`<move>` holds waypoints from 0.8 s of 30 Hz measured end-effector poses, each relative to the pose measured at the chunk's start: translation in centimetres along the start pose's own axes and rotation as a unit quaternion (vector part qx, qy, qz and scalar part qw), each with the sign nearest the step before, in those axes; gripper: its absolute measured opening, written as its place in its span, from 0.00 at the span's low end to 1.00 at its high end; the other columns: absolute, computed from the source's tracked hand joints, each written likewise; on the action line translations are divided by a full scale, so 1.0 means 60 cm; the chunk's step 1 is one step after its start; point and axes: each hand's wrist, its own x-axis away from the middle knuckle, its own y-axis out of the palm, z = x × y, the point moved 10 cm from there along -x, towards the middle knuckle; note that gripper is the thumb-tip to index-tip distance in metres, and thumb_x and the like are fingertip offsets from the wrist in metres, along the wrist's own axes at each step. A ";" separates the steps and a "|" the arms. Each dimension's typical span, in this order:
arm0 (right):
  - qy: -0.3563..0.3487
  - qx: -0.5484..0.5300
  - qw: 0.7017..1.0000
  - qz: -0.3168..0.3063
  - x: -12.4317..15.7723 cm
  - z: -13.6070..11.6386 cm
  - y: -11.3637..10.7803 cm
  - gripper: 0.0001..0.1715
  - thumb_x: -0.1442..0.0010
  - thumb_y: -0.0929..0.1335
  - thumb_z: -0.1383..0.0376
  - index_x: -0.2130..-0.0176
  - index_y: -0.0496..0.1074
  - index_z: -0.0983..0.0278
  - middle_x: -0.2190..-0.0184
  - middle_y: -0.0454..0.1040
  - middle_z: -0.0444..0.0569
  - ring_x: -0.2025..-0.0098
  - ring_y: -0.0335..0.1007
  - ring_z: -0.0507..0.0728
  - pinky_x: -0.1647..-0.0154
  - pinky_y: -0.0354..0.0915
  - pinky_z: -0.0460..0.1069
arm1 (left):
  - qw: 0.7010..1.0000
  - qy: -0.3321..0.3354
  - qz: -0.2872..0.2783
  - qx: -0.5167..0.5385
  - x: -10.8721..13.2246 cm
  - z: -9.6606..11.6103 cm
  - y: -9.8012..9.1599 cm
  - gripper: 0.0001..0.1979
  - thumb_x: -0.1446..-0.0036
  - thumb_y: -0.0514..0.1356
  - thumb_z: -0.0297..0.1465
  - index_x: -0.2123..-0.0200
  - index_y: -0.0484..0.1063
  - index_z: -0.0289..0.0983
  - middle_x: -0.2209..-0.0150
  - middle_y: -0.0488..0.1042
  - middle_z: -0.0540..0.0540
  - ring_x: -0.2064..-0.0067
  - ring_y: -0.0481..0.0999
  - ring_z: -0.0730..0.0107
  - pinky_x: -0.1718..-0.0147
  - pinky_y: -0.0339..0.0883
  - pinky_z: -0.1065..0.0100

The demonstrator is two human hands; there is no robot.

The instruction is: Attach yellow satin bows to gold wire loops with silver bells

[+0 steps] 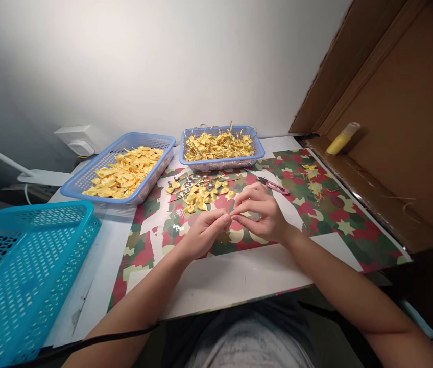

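Note:
My left hand (205, 231) and my right hand (259, 210) meet fingertip to fingertip over the patterned red and green paper (331, 214) on the table. Both are pinched closed on something tiny between them that I cannot make out. Just beyond the hands lies a small heap of yellow ribbon bows (201, 197) mixed with metal clips (189, 180). A pair of pink-handled snips (275, 186) lies to the right of that heap.
Two light blue baskets stand at the back, the left basket (86, 179) holding flat yellow bows, the right basket (220, 162) holding bows with gold wire. A turquoise basket (21, 271) sits near left. A brown board (392, 128) with a yellow tube (342, 138) leans on the right.

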 end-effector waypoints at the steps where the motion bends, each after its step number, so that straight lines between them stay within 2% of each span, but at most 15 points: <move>1: 0.004 -0.009 1.000 0.004 0.000 0.003 0.000 0.04 0.42 0.71 0.67 0.69 0.75 0.58 0.69 0.74 0.46 0.64 0.66 0.57 0.60 0.63 0.55 | 1.000 -0.008 -0.008 0.017 -0.001 -0.002 0.002 0.22 0.38 0.53 0.46 0.78 0.63 0.37 0.78 0.58 0.52 0.74 0.57 0.72 0.73 0.54 0.69; 4: 0.041 -0.039 0.998 0.031 -0.001 0.021 -0.013 0.05 0.42 0.70 0.69 0.70 0.74 0.60 0.69 0.73 0.46 0.63 0.67 0.57 0.59 0.63 0.55 | 0.995 -0.021 -0.027 0.095 -0.003 -0.009 0.005 0.22 0.36 0.50 0.47 0.67 0.72 0.36 0.71 0.69 0.46 0.66 0.67 0.66 0.61 0.62 0.64; 6: 0.067 -0.066 0.994 0.056 -0.001 0.034 -0.027 0.06 0.42 0.70 0.69 0.70 0.73 0.60 0.69 0.72 0.46 0.63 0.67 0.57 0.58 0.63 0.56 | 0.987 -0.040 -0.048 0.146 -0.004 -0.018 0.010 0.23 0.36 0.48 0.48 0.58 0.72 0.36 0.65 0.73 0.43 0.62 0.71 0.62 0.55 0.63 0.60; 8: 0.090 -0.096 0.988 0.076 0.000 0.047 -0.039 0.06 0.42 0.70 0.69 0.70 0.73 0.60 0.69 0.71 0.46 0.63 0.67 0.56 0.57 0.63 0.56 | 0.981 -0.082 -0.073 0.162 -0.002 -0.032 0.019 0.21 0.37 0.51 0.45 0.55 0.72 0.36 0.65 0.74 0.43 0.64 0.72 0.64 0.57 0.64 0.60; 11: 0.128 -0.136 0.977 0.099 0.004 0.066 -0.052 0.06 0.42 0.69 0.69 0.71 0.73 0.60 0.68 0.70 0.46 0.62 0.67 0.56 0.56 0.63 0.55 | 0.978 -0.128 -0.081 0.146 0.002 -0.044 0.022 0.13 0.40 0.55 0.37 0.59 0.73 0.35 0.75 0.67 0.50 0.73 0.64 0.71 0.69 0.61 0.67; 13: 0.144 -0.162 0.969 0.116 0.007 0.076 -0.059 0.06 0.43 0.69 0.69 0.72 0.73 0.60 0.68 0.69 0.45 0.62 0.67 0.56 0.57 0.63 0.55 | 0.981 -0.125 -0.068 0.134 0.001 -0.042 0.016 0.09 0.42 0.55 0.33 0.64 0.72 0.35 0.79 0.59 0.54 0.76 0.56 0.74 0.73 0.54 0.69; 15: 0.151 -0.188 0.961 0.133 0.010 0.085 -0.065 0.06 0.43 0.69 0.68 0.72 0.72 0.60 0.69 0.68 0.45 0.63 0.66 0.56 0.58 0.63 0.54 | 0.986 -0.112 -0.046 0.116 -0.001 -0.040 0.006 0.08 0.43 0.54 0.31 0.70 0.70 0.35 0.79 0.56 0.55 0.75 0.53 0.75 0.74 0.49 0.69; 19: 0.167 -0.202 0.950 0.168 0.017 0.104 -0.074 0.07 0.45 0.68 0.67 0.74 0.69 0.60 0.70 0.66 0.45 0.64 0.65 0.55 0.60 0.63 0.53 | 0.993 -0.096 -0.013 0.066 -0.003 -0.037 -0.011 0.08 0.44 0.53 0.30 0.75 0.65 0.36 0.76 0.57 0.54 0.74 0.51 0.74 0.73 0.46 0.69; 24: 0.187 -0.170 0.936 0.244 0.029 0.128 -0.104 0.08 0.44 0.65 0.68 0.75 0.65 0.60 0.71 0.63 0.45 0.67 0.61 0.54 0.64 0.61 0.51 | 0.996 -0.087 -0.013 0.012 -0.003 -0.028 -0.014 0.10 0.43 0.52 0.32 0.75 0.66 0.37 0.75 0.59 0.53 0.72 0.54 0.73 0.71 0.49 0.68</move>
